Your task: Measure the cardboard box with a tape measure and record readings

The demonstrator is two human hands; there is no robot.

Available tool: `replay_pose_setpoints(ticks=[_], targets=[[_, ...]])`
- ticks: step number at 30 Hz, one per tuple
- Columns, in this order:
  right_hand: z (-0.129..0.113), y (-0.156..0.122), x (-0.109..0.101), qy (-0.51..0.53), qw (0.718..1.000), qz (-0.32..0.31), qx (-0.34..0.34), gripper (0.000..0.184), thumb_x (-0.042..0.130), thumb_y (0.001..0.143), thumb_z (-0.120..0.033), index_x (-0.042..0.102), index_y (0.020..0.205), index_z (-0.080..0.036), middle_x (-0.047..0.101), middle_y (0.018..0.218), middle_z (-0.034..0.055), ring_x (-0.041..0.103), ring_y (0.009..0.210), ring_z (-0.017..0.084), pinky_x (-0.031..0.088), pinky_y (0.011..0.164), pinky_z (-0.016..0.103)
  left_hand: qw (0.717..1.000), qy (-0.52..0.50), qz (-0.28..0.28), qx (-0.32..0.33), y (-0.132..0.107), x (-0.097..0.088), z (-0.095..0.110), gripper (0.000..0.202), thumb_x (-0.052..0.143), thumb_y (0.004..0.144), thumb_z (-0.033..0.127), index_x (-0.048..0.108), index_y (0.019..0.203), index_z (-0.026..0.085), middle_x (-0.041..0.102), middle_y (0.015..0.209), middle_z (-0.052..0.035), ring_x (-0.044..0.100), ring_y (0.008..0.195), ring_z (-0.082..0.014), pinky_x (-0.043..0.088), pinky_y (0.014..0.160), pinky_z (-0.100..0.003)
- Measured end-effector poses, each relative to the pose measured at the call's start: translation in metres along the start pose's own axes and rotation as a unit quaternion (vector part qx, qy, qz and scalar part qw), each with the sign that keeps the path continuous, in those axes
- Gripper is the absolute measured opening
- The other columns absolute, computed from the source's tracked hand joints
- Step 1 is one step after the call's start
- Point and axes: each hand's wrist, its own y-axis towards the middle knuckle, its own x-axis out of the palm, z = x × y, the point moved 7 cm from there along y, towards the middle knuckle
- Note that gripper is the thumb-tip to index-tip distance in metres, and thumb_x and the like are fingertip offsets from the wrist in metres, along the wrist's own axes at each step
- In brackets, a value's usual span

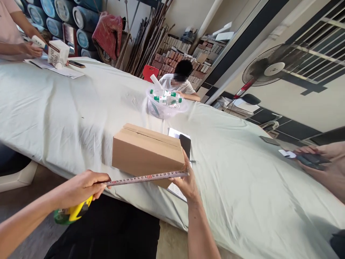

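A closed brown cardboard box [147, 151] lies on the cloth-covered table in front of me. The blade of a tape measure [140, 178] is pulled out along the box's near long side, with its printed numbers facing up. My left hand [83, 187] is closed on the blade near the box's left end, and the yellow and green case hangs just below that hand. At the box's right end, my right hand [188, 183] pinches the tape's end against the corner. A black phone [185, 144], a pen [193, 161] and paper [176, 190] lie partly hidden by the box and hand.
A translucent basin [163, 112] with plastic bottles stands behind the box. At the far left, a person holds a white carton [58, 54]. Another person sits beyond the basin. On the right, someone's hands [312, 156] hold a dark object; a standing fan [272, 68] is behind the table.
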Motion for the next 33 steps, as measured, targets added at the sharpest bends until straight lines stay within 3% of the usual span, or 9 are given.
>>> replay_pose_setpoints(ticks=[7, 10, 14, 20, 25, 29, 33], targets=[[-0.012, -0.01, -0.001, -0.042, 0.999, -0.025, 0.0, 0.102, 0.075, 0.066, -0.059, 0.024, 0.15, -0.031, 0.039, 0.151, 0.0107, 0.038, 0.137, 0.036, 0.044, 0.104, 0.049, 0.99, 0.131, -0.039, 0.024, 0.01, -0.052, 0.02, 0.025, 0.048, 0.085, 0.028, 0.06, 0.065, 0.02, 0.058, 0.056, 0.0, 0.051, 0.051, -0.0133, 0.033, 0.054, -0.023], [-0.011, -0.014, 0.0, -0.06, 0.998, -0.019, -0.016, 0.102, 0.076, 0.066, -0.059, 0.025, 0.15, -0.03, 0.037, 0.151, 0.0114, 0.036, 0.138, 0.037, 0.042, 0.106, 0.051, 0.987, 0.154, -0.033, 0.042, 0.018, -0.075, 0.032, 0.017, 0.052, 0.081, 0.026, 0.068, 0.078, 0.02, 0.058, 0.057, 0.0008, 0.049, 0.049, -0.0125, 0.03, 0.051, -0.023], [-0.005, -0.016, 0.002, -0.059, 0.998, -0.018, -0.024, 0.102, 0.075, 0.067, -0.059, 0.025, 0.15, -0.028, 0.036, 0.151, 0.012, 0.034, 0.139, 0.037, 0.039, 0.107, 0.053, 0.981, 0.178, -0.045, 0.065, 0.028, -0.085, 0.045, 0.018, 0.05, 0.079, 0.021, 0.067, 0.071, 0.02, 0.054, 0.054, 0.0016, 0.047, 0.049, -0.0123, 0.029, 0.052, -0.023], [0.002, -0.021, 0.0, -0.052, 0.999, -0.003, -0.014, 0.103, 0.075, 0.066, -0.06, 0.024, 0.149, -0.029, 0.035, 0.151, 0.0115, 0.033, 0.139, 0.038, 0.041, 0.105, 0.053, 0.981, 0.169, -0.048, 0.078, 0.037, -0.084, 0.049, 0.019, 0.051, 0.076, 0.017, 0.06, 0.059, 0.019, 0.054, 0.053, 0.0009, 0.048, 0.051, -0.0135, 0.031, 0.053, -0.023], [0.011, -0.025, -0.002, -0.028, 0.999, 0.034, 0.026, 0.1, 0.077, 0.065, -0.056, 0.028, 0.148, -0.03, 0.038, 0.149, 0.0105, 0.033, 0.138, 0.037, 0.039, 0.107, 0.053, 0.985, 0.15, -0.062, 0.065, 0.033, -0.078, 0.047, 0.018, 0.051, 0.081, 0.023, 0.069, 0.076, 0.02, 0.053, 0.053, 0.0018, 0.045, 0.048, -0.0132, 0.031, 0.051, -0.023], [0.019, -0.025, 0.0, 0.029, 0.994, 0.089, 0.059, 0.088, 0.074, 0.069, -0.056, 0.035, 0.143, -0.029, 0.049, 0.138, 0.0126, 0.051, 0.123, 0.034, 0.049, 0.095, 0.051, 0.994, 0.011, -0.104, 0.034, 0.024, -0.045, 0.033, 0.022, 0.05, 0.087, 0.032, 0.067, 0.084, 0.019, 0.058, 0.059, 0.0003, 0.047, 0.052, -0.0138, 0.036, 0.054, -0.024], [0.018, -0.021, 0.006, 0.058, 0.986, 0.147, 0.055, 0.091, 0.072, 0.072, -0.054, 0.026, 0.146, -0.031, 0.055, 0.131, 0.0121, 0.057, 0.115, 0.031, 0.051, 0.09, 0.048, 0.985, -0.154, -0.076, 0.009, 0.024, 0.002, 0.013, 0.025, 0.05, 0.089, 0.038, 0.063, 0.093, 0.017, 0.058, 0.06, 0.0004, 0.051, 0.057, -0.0141, 0.038, 0.059, -0.024]])
